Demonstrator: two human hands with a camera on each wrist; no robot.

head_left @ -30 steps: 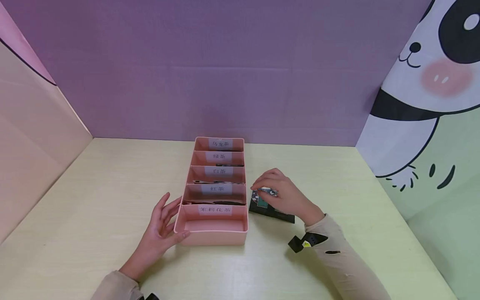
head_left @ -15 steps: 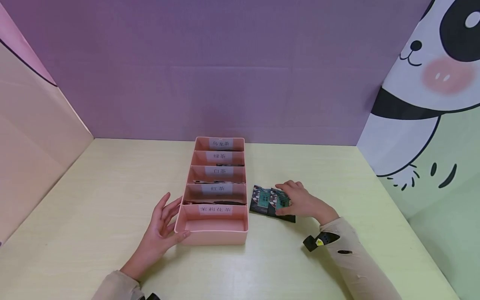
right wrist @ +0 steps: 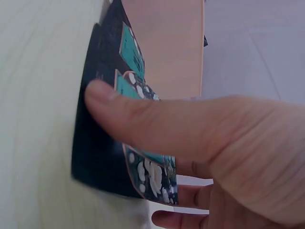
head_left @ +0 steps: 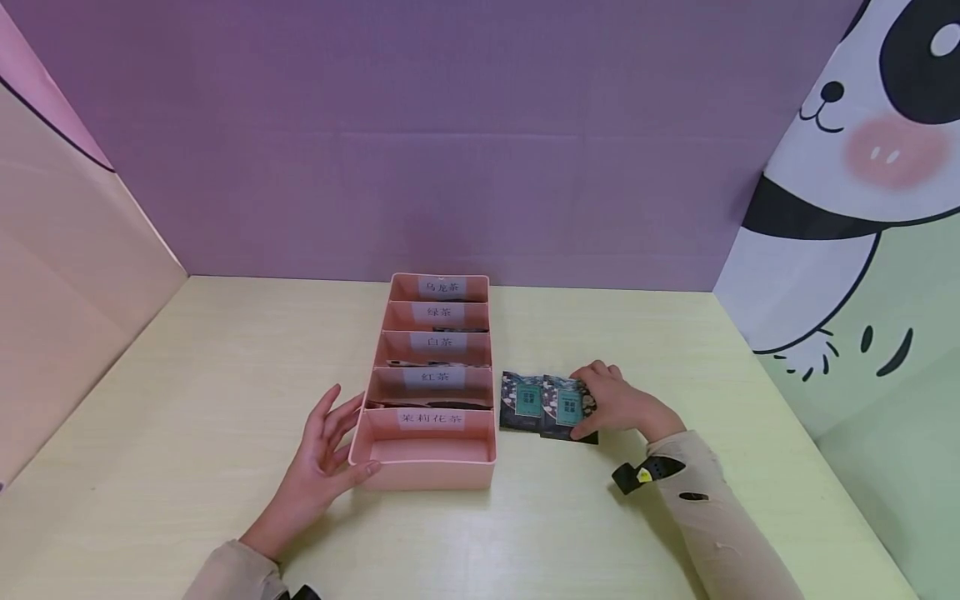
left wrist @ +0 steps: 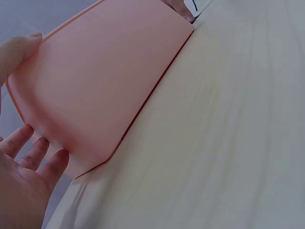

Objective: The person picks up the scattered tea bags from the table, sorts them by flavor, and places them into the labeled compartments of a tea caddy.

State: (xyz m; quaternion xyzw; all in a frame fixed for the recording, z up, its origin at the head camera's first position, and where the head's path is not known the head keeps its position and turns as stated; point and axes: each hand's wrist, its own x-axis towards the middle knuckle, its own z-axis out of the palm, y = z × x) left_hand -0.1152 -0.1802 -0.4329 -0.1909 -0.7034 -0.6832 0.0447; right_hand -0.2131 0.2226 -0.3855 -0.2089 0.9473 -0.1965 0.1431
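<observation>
A pink box (head_left: pixel 427 477) with several labelled compartments stands lengthwise on the table. My left hand (head_left: pixel 318 467) touches its near left corner, thumb at the front rim; in the left wrist view the fairly straight fingers (left wrist: pixel 57 162) lie against the wall. Right of the box lie two dark tea sachets with teal labels, a left sachet (head_left: pixel 517 402) and a right sachet (head_left: pixel 557 407) that slightly overlaps it. My right hand (head_left: pixel 618 408) pinches the right sachet by its outer side, thumb (right wrist: pixel 138 117) across its front and fingers at the opposite edge, partly hidden.
Dark packet edges (head_left: pixel 450 406) show in the box's middle compartments; the nearest compartment (head_left: pixel 427 450) shows its bare floor. A purple backdrop (head_left: pixel 450 167) rises behind the pale table (head_left: pixel 225 375), with a panda-printed panel (head_left: pixel 862 375) at right.
My right hand has moved right, from above the sachets to the right sachet's outer side. That sachet has shifted slightly right, showing more of the left one. My left hand and the box stay put.
</observation>
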